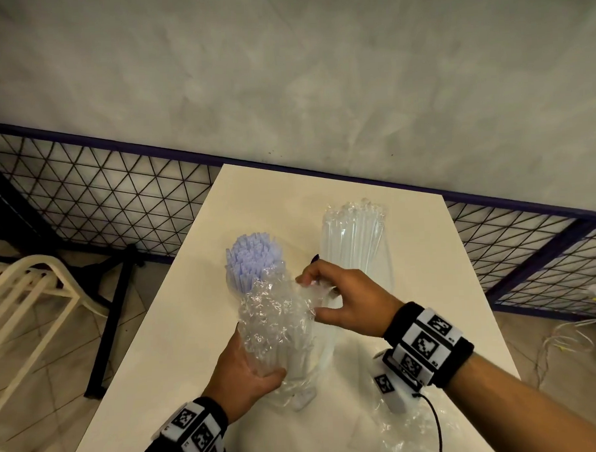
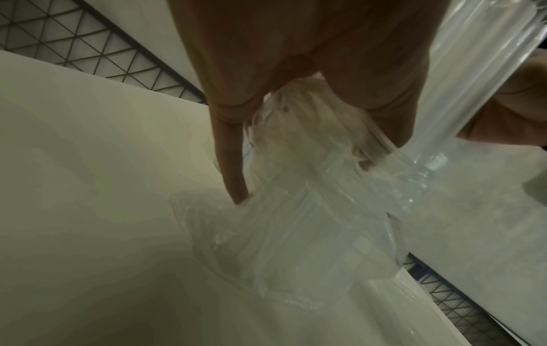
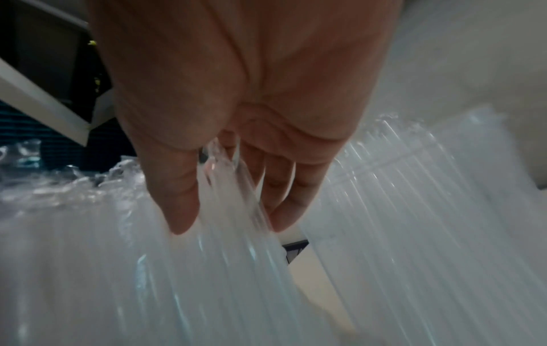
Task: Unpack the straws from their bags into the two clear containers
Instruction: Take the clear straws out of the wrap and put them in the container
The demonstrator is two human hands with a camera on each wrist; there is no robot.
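Observation:
My left hand (image 1: 262, 374) grips the lower part of a crinkled clear bag (image 1: 277, 326) of clear straws, standing upright on the white table (image 1: 178, 333). At the bag's open top my right hand (image 1: 310, 293) pinches a few clear straws (image 3: 234, 194) between thumb and fingers. Just behind the bag stands a clear container (image 1: 237, 283) full of pale blue straws (image 1: 253, 255). A second clear container (image 1: 384, 270) with clear straws (image 1: 355, 237) stands to its right. In the left wrist view the left hand (image 2: 311, 163) is wrapped around the bag (image 2: 290, 234).
An empty crumpled plastic bag (image 1: 411, 436) lies on the table at the near right. A purple-framed wire fence (image 1: 110, 193) and a grey wall run behind the table. A white plastic chair (image 1: 29, 292) stands left, and loose cables (image 1: 568, 337) lie right.

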